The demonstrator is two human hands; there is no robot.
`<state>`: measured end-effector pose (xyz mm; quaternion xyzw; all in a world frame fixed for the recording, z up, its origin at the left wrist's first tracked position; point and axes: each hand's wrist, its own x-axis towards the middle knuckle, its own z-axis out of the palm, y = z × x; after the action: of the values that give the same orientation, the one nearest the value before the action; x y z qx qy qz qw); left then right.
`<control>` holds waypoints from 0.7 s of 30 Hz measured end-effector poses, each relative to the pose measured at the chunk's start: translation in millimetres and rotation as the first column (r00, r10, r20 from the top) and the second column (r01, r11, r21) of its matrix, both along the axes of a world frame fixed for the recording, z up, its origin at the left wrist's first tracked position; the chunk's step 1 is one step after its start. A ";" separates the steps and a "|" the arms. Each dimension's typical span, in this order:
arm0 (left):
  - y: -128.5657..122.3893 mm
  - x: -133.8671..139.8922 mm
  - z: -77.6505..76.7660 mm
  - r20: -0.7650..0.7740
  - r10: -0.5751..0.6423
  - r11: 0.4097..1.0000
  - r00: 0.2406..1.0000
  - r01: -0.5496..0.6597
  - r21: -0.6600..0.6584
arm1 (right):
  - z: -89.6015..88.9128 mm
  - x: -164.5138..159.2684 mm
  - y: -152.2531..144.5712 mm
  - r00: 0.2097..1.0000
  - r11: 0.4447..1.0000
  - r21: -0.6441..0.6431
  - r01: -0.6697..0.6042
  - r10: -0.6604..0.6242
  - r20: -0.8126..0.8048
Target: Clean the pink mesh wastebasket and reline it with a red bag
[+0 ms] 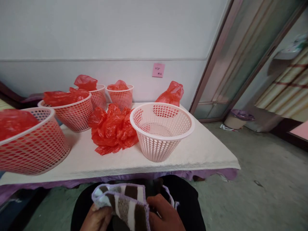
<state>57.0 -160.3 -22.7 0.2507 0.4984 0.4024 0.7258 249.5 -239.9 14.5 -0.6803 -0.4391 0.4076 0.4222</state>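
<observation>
A folded cloth (124, 205) with brown, white and grey checks and a lilac stitched edge is held over my lap. My left hand (98, 218) grips its left lower side, fingers closed on the fabric. At its right edge my right hand (163, 213) is closed on the cloth too, with the thumb on top and the fingertips partly hidden. A pale lilac strand (168, 194) hangs just beyond my right hand. In front of the hands, on the table, stands a pale pink perforated plastic basket (161, 149) with nothing visible inside.
A heap of crumpled red plastic bags (113, 128) lies left of that basket. Several more pink baskets (36, 154) holding red bags line the left and back of the white-covered table (204, 154). Another red bag (172, 93) stands behind. A bin (237, 118) is on the floor at right.
</observation>
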 end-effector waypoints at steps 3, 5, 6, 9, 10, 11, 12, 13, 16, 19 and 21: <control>-5.4 -6.4 4.7 -0.010 0.033 0.999 0.999 -0.033 0.010 | -8.8 1.7 0.2 1.000 1.000 0.010 -0.019 0.020 -0.021; -7.0 -11.1 6.9 0.025 0.017 1.000 1.000 -0.017 0.010 | -16.3 3.6 -0.7 0.999 1.000 0.007 -0.030 0.030 -0.042; -7.0 -13.4 7.3 0.046 0.001 1.000 0.999 -0.002 0.002 | -20.0 5.0 -1.5 0.999 1.000 0.002 -0.031 0.031 -0.044; -4.8 -18.9 6.8 0.077 -0.020 0.999 0.997 0.023 -0.046 | -30.2 11.5 -4.1 0.998 0.997 0.049 -0.055 0.057 -0.021; -3.6 -20.2 6.3 0.079 -0.003 0.998 0.997 0.008 -0.065 | -33.1 14.1 -4.8 0.996 0.990 0.109 -0.091 0.092 -0.010; -2.5 -21.2 5.7 0.085 0.019 0.996 0.996 -0.012 -0.083 | -35.4 16.7 -5.1 0.991 0.974 0.185 -0.131 0.134 -0.001; -1.6 -22.4 4.6 0.099 0.040 0.994 0.994 -0.030 -0.101 | -36.6 19.0 -5.1 0.985 0.952 0.256 -0.168 0.174 -0.001; -0.8 -23.8 3.0 0.119 0.054 0.992 0.991 -0.040 -0.121 | -36.6 20.7 -4.9 0.977 0.933 0.303 -0.195 0.211 -0.021; 0.1 -31.6 -6.8 0.120 0.083 0.983 0.989 -0.062 -0.171 | -30.3 21.2 -3.8 0.928 0.933 0.292 -0.209 0.283 -0.242; 0.1 -41.4 -21.2 0.022 0.138 0.979 0.990 -0.133 -0.153 | -21.9 15.2 -3.6 0.765 0.938 0.288 -0.195 0.329 -0.554; 1.1 -44.0 -27.2 -0.005 0.151 0.981 0.989 -0.150 -0.125 | -20.2 11.0 -4.1 0.663 0.942 0.295 -0.157 0.322 -0.675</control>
<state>13.0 -159.2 -49.9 0.1656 0.5386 0.4248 0.7086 260.4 -244.0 -5.6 -0.3550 -0.3670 0.6425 0.5714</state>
